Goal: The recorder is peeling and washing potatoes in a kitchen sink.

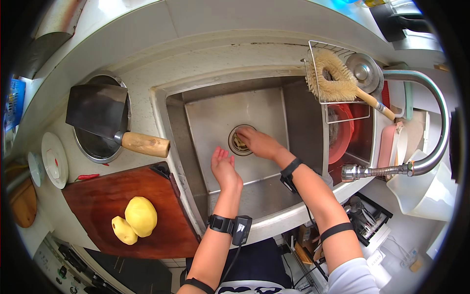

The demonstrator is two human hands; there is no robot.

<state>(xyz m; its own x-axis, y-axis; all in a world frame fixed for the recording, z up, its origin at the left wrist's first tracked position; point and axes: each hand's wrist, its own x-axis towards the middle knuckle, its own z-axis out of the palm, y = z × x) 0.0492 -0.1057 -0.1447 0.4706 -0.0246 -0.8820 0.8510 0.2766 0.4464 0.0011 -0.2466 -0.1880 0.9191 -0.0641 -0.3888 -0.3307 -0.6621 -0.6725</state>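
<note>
My right hand (256,141) reaches into the drain (242,151) of a stainless steel sink (227,106), its fingertips among pale yellowish scraps (239,142). Whether the fingers are closed on any scraps is hidden from above. My left hand (224,169) hovers over the sink just left of the drain, palm partly up, fingers a little apart and nothing in it. Two peeled potatoes (140,217), one large and one small, lie touching on a reddish-brown wooden cutting board (88,205) left of the sink.
A cleaver (99,110) rests across a metal pan (104,156), its handle towards the sink. Beside the board are a red chili (88,176) and a white plate (55,161). On the right, a faucet (440,110) arches near a wire rack (349,119) holding a bristle brush (315,79).
</note>
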